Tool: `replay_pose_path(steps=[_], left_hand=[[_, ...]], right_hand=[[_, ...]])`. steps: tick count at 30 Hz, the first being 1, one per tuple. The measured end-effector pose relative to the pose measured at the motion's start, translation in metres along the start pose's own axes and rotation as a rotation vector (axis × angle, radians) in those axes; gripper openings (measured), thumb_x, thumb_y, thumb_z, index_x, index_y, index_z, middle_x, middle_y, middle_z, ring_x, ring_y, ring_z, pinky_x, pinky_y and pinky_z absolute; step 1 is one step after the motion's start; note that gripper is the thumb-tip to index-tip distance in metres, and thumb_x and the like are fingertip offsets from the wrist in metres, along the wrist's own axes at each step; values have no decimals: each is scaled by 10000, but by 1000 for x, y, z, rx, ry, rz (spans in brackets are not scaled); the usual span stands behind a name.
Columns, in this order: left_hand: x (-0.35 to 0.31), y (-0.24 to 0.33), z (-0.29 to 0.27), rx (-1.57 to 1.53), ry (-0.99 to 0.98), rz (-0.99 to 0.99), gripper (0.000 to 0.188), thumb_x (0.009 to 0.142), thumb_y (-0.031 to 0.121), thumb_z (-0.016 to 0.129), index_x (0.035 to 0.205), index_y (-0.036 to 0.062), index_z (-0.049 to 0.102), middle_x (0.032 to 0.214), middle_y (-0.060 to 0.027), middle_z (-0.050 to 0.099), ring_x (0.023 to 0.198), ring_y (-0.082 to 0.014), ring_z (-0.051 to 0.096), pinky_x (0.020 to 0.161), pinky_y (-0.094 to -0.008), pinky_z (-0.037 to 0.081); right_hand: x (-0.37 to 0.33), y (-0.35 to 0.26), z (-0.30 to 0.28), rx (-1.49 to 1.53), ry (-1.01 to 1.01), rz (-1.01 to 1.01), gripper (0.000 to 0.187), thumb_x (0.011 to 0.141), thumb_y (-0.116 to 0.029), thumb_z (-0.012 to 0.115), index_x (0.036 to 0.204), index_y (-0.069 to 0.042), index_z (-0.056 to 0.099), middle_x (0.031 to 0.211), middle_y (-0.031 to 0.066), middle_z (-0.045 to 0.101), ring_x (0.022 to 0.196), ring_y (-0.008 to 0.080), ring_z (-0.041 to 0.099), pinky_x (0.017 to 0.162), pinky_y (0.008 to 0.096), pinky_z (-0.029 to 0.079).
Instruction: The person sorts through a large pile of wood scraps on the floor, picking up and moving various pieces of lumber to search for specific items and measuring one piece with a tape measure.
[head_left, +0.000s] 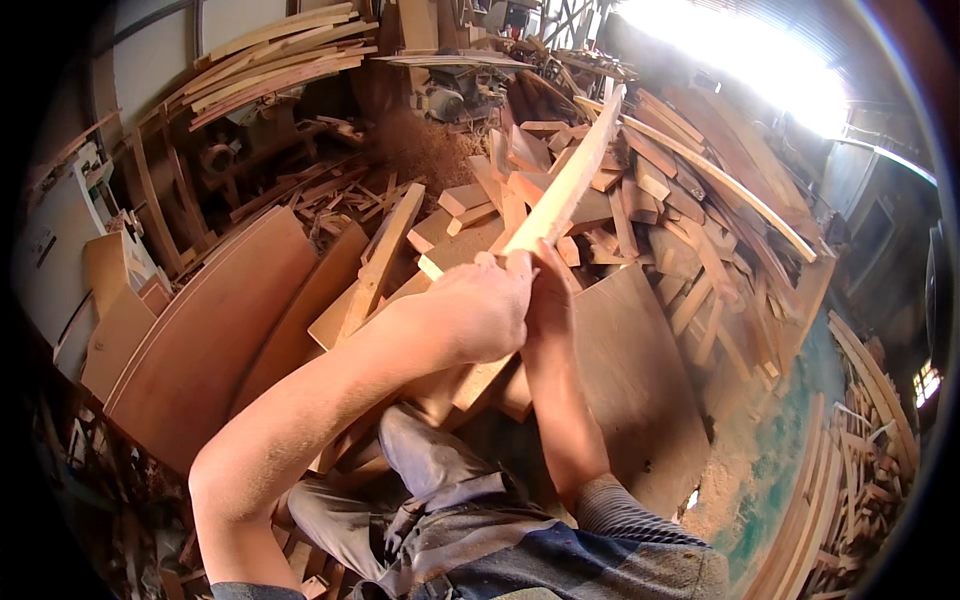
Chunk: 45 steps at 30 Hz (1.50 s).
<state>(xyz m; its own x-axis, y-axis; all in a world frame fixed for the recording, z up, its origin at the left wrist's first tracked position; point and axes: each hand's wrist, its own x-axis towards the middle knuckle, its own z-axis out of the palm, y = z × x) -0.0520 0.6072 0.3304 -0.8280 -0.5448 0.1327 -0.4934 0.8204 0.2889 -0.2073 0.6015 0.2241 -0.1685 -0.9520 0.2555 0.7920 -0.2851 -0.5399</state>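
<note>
A long, pale wooden plank (562,205) points up and away from me, its far end narrowing over the scrap pile. My left hand (488,308) is closed round its near part, with the forearm crossing from the lower left. Right beside it, my right hand (549,290) grips the same plank along its right edge. The two hands touch or nearly touch, and they hide the part of the plank between them. Below the left hand, a short pale wooden end (482,382) shows; it seems to belong to the plank.
A heap of wood offcuts (625,200) lies beyond my hands. Large curved brown panels (210,320) lean at the left, and a flat brown board (640,390) lies at the right. Long strips (270,60) are stacked at the far left. More strips (805,500) lie on the green floor (770,500).
</note>
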Motion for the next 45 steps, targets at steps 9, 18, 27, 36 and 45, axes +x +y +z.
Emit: replay_pose_path(steps=[9, 18, 27, 36, 45], left_hand=[[-32, 57, 8, -1459, 48, 279, 951, 930, 374, 706, 1563, -24, 118, 1340, -196, 463, 1273, -267, 461, 1050, -347, 429], [-39, 99, 25, -1968, -147, 350, 989, 973, 245, 645, 1583, 51, -109, 1594, -207, 153, 1366, -269, 420, 960, -350, 521], [-50, 94, 62, -2020, -103, 287, 1108, 832, 113, 715, 1603, 27, -75, 1646, -147, 17, 1503, -210, 157, 1154, -332, 315], [-73, 55, 145, -804, -154, -110, 998, 780, 225, 756, 1548, 22, 153, 1355, -375, 407, 1198, -535, 548, 1029, -500, 476], [-82, 13, 276, -104, 144, -64, 611, 809, 124, 620, 1406, 110, 490, 1426, -369, 401, 704, -416, 714, 575, -459, 600]], right_hand=[[-55, -46, 61, -160, 83, -409, 497, 1043, -467, 478, 1186, 2, 553, 1023, 114, 649, 907, 212, 656, 865, 360, 547], [-84, -80, 35, -196, 38, -368, 498, 1045, -444, 488, 1239, 12, 545, 1048, 114, 654, 921, 211, 659, 875, 363, 550], [-54, -91, -60, 19, -46, -68, 506, 1047, -420, 498, 1292, 21, 538, 1073, 114, 659, 934, 209, 663, 885, 365, 554], [-135, -53, -71, -632, 355, -96, 318, 1003, -218, 625, 1248, -16, 608, 1125, 64, 675, 978, 167, 656, 869, 334, 539], [-116, 51, -145, -449, 514, 217, 298, 860, -163, 784, 1070, -48, 608, 911, 67, 646, 780, 183, 659, 687, 337, 579]])
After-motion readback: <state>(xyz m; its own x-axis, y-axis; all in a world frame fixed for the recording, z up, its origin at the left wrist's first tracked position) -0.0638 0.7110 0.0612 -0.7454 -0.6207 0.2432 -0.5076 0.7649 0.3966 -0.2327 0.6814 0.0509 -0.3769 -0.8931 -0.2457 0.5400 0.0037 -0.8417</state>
